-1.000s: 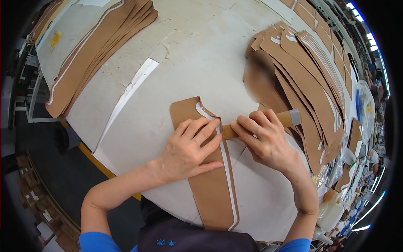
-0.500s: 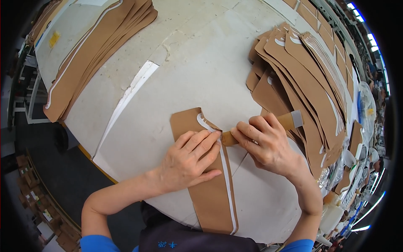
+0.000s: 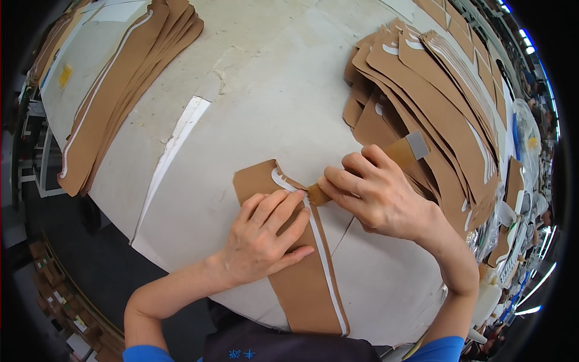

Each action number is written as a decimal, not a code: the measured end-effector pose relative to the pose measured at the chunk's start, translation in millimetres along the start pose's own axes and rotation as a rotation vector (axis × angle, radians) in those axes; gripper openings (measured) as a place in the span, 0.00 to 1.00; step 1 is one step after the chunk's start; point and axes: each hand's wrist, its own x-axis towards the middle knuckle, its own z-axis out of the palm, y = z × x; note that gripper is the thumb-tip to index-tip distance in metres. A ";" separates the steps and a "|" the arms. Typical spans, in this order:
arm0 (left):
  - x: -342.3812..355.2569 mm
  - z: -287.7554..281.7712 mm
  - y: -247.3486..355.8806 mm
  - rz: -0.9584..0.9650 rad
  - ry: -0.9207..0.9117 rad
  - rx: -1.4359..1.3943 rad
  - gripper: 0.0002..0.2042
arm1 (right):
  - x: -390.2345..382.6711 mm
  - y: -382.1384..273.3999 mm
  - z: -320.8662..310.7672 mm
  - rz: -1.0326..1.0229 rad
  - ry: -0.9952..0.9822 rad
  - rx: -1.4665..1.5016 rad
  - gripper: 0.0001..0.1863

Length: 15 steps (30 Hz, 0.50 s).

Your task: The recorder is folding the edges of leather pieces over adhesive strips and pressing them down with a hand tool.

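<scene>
At centre frame, the spread left hand pins a brown, white-striped flat panel; the right hand grips a tan, grey-ended flat bar, apparently edge-pressing; next calls for steady pressure.

The pale, scuffed surface bears a brown panel toward six o'clock, a slanting stack at ten and a fanned stack at two.

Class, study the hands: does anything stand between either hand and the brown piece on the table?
Nothing visible stands between the left hand and the brown piece; it rests on it. Between the right hand and the piece is the tan tool it grips, its near end at the piece's edge.
</scene>
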 end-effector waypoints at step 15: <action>-1.8 0.6 0.0 -0.006 0.002 0.009 0.29 | 20.6 23.1 2.3 -0.128 -0.034 0.026 0.08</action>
